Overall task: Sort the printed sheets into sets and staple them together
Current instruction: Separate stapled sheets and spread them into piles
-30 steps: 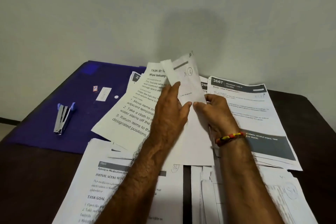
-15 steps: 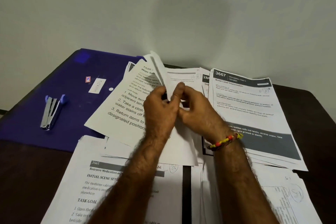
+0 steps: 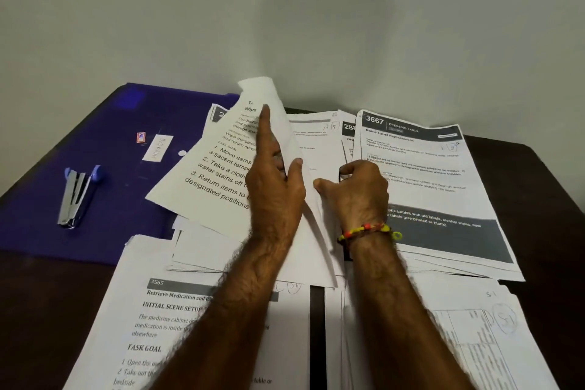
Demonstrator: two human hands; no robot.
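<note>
Both forearms cover the middle sheets, and small print is too blurred to read. Legible: "3667 Dressing Table" sheet (image 3: 421, 168) at right, "3565 Retrieve Medication" sheet (image 3: 164, 310) near. Left hand (image 3: 275, 187) pinches a lifted "Wipe" sheet (image 3: 218, 168), forefinger straight; right hand (image 3: 357, 190) curls onto the pile. Stapler (image 3: 76, 196) lies far left on the purple folder (image 3: 120, 123)

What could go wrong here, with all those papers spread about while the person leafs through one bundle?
The left hand lifts a curled sheet by one edge; it might crease or tear. Printed piles overlap closely, the 3667 sheet beside the "Wipe" sheet, so pages from different sets could get mixed. The stapler lies away on the purple folder, so reaching for it may let the sorted pages slip.
</note>
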